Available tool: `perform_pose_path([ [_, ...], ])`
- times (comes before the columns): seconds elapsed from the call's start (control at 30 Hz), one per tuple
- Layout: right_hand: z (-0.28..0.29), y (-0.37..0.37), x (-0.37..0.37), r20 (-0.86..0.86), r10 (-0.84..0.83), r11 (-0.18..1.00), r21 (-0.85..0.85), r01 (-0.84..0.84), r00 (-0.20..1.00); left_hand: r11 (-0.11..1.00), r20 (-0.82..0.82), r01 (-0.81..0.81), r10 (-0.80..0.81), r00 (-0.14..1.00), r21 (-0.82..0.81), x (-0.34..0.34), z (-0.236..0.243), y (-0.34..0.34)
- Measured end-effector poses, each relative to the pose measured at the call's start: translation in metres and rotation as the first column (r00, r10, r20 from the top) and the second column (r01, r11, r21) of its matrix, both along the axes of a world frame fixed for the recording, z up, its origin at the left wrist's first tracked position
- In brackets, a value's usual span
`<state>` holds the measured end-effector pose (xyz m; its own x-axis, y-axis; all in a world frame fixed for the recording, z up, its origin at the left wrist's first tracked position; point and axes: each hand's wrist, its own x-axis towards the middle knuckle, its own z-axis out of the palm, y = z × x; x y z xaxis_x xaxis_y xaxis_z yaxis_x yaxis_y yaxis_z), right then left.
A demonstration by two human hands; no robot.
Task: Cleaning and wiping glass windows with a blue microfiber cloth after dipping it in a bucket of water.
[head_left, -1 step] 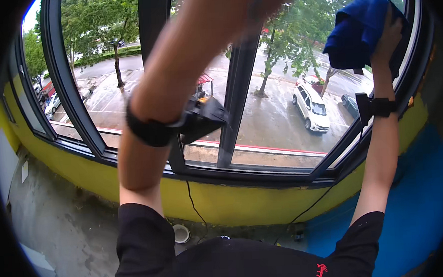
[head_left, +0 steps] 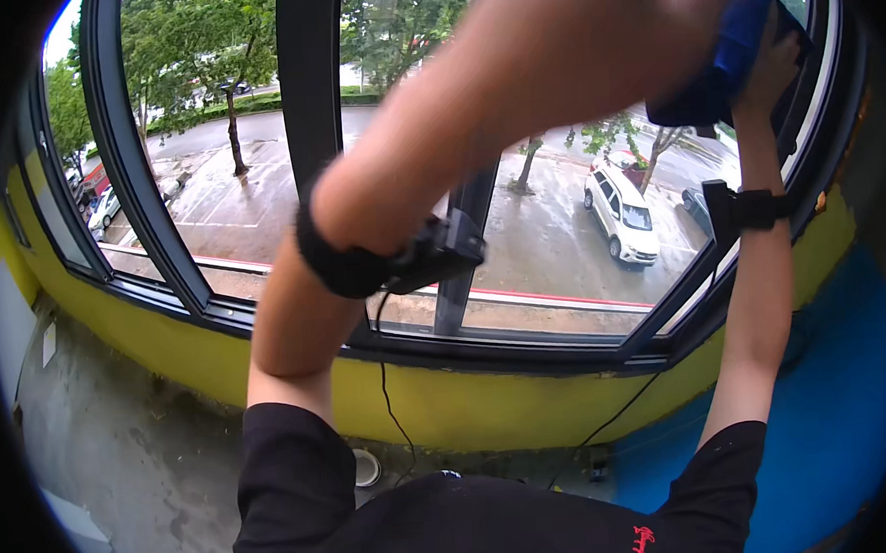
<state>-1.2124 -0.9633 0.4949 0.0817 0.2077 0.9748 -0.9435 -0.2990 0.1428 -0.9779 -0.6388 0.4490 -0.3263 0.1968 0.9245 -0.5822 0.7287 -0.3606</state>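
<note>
High on the glass at the upper right, my right hand (head_left: 765, 74) grips a dark blue cloth (head_left: 746, 40). My left hand (head_left: 651, 35) is raised beside the cloth, blurred by motion and partly covering it; whether it touches the cloth I cannot tell. Its fingers are smeared near the top edge. Each forearm wears a black strap with a boxy black device (head_left: 442, 252). The tall window (head_left: 305, 133) has dark frames, with trees, a wet car park and a white car visible outside.
Below the window runs a yellow wall (head_left: 490, 404) with dark cables hanging down. A round white container (head_left: 366, 468) stands on the grey floor (head_left: 152, 452) by the wall. A blue surface (head_left: 849, 375) lies at the lower right.
My left hand and forearm have swung right toward the cloth. My right hand has shifted slightly, and the cloth now shows less behind my left hand.
</note>
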Motion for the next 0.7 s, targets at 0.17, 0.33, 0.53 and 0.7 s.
perform_pose_path([
  [0.17,-0.016,0.039,0.041,0.051,0.234,0.951,-0.222,-0.218,0.971,0.952,-0.112,-0.274,0.26,0.959,-0.136,-0.078,-0.046,-0.114],
  [0.33,-0.063,0.093,0.108,0.176,0.381,0.914,-0.22,-0.341,0.908,0.769,-0.487,-0.533,0.336,0.806,-0.352,-0.044,-0.027,-0.151],
  [0.53,-0.002,0.056,0.139,0.209,0.413,0.89,-0.298,-0.345,0.886,0.777,-0.355,-0.58,0.484,0.799,-0.245,0.012,-0.009,-0.132],
  [0.7,0.002,0.064,0.162,0.255,0.421,0.896,-0.269,-0.354,0.871,0.632,-0.373,-0.74,0.645,0.667,-0.229,0.019,0.007,-0.114],
])
